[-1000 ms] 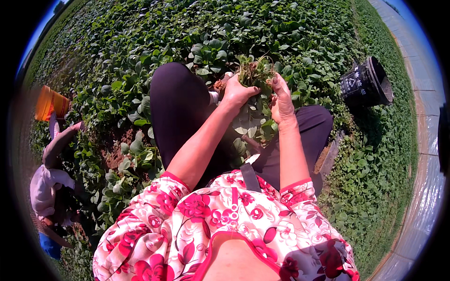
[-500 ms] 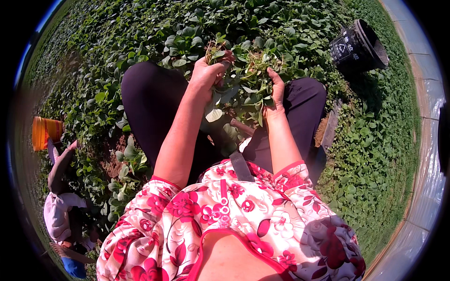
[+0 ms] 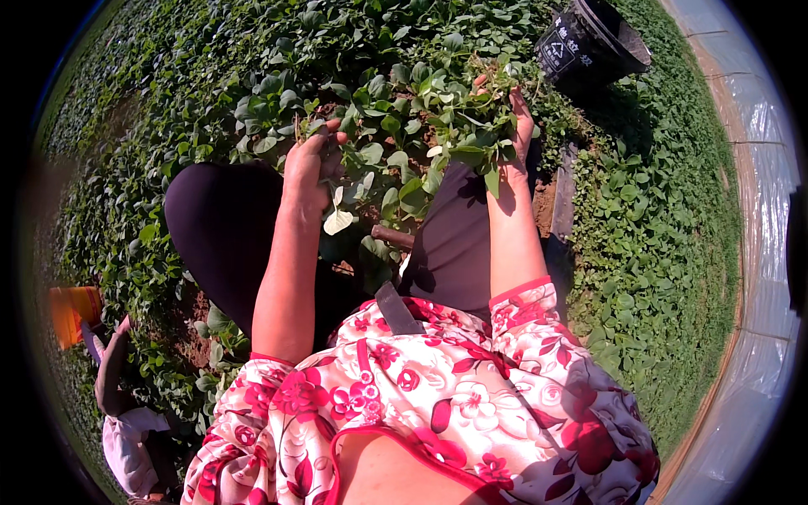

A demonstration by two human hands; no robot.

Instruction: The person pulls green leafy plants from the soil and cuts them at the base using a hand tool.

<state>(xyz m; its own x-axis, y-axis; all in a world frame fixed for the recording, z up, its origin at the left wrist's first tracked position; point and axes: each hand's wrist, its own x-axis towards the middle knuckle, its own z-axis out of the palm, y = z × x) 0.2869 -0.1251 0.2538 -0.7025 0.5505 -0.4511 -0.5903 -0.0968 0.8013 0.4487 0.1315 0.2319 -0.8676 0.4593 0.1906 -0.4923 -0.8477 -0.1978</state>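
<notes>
Two hands (image 3: 310, 168) stand apart, the leafy bunch (image 3: 475, 126) in the right one (image 3: 519, 143).

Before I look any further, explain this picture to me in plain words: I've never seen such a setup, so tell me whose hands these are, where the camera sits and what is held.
There is no machine: these are a person's bare hands. The camera is worn on that person's head and looks down; its fisheye lens bends straight edges. The left hand is curled around a small sprig, a pale leaf hanging below; the right hand holds a leafy bunch. Around them grow low green plants. A black bucket stands beyond the right hand. At far left are an orange bucket and another person.
</notes>
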